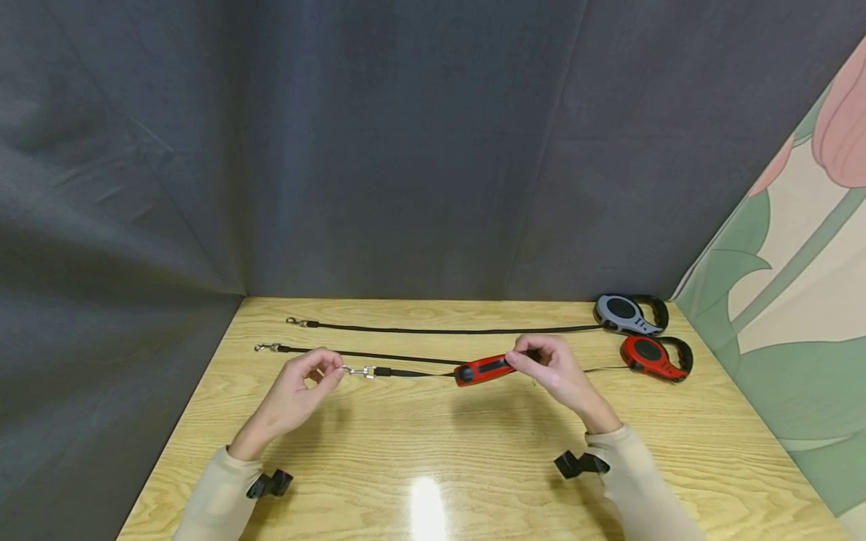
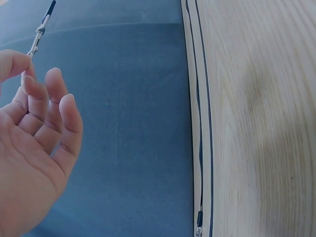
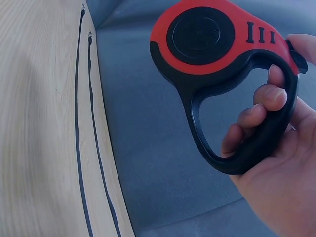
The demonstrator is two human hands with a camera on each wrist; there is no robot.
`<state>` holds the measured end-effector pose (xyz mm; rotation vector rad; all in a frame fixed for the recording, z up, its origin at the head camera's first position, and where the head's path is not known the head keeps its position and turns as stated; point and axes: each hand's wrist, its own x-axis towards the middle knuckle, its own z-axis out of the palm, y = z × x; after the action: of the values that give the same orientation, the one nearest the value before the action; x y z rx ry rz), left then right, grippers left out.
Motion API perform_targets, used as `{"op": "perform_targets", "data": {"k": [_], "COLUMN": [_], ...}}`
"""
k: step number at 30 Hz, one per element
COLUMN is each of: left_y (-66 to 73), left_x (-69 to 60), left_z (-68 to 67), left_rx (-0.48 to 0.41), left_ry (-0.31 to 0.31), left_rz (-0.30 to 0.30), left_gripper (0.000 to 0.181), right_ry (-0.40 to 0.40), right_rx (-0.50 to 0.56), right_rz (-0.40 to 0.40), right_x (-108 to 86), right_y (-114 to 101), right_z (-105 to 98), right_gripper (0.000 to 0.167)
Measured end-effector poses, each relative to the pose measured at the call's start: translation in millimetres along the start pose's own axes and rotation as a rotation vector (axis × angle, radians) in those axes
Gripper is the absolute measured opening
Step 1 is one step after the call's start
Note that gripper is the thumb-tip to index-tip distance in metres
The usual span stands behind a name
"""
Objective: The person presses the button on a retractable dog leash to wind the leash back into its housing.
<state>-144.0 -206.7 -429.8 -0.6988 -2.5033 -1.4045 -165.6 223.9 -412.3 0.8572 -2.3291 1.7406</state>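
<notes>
My right hand (image 1: 556, 373) grips a red-and-black retractable dog leash (image 1: 483, 370) by its handle, held above the table. In the right wrist view the fingers curl through the black handle loop (image 3: 266, 133), and the thumb rests at the button (image 3: 297, 58). A short length of black strap (image 1: 416, 373) runs out of the casing to the left. At its end is a silver snap hook (image 1: 358, 371), whose tip my left hand (image 1: 298, 394) pinches between thumb and forefinger. The left hand's other fingers are loosely bent in the left wrist view.
On the wooden table (image 1: 379, 481) lie a grey retractable leash (image 1: 625, 314) and another red one (image 1: 651, 357) at the back right. Their black straps stretch leftward to snap hooks (image 1: 296, 322) at the back left. A dark curtain (image 1: 406, 150) stands behind; a floral cloth (image 1: 798, 300) is at the right.
</notes>
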Motion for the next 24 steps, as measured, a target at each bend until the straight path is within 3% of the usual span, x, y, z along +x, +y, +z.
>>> {"op": "perform_targets", "data": {"k": [24], "left_y": [3.7], "left_x": [2.3], "left_z": [7.7], "left_rx": [-0.03], "left_ry": [-0.042], "left_rz": [-0.002], "left_gripper": [0.008], "right_ry": [-0.024], "right_rx": [0.007], "right_rz": [-0.027], "right_x": [5.4], "right_y": [2.7], "right_z": [16.6], "right_gripper": [0.021]}}
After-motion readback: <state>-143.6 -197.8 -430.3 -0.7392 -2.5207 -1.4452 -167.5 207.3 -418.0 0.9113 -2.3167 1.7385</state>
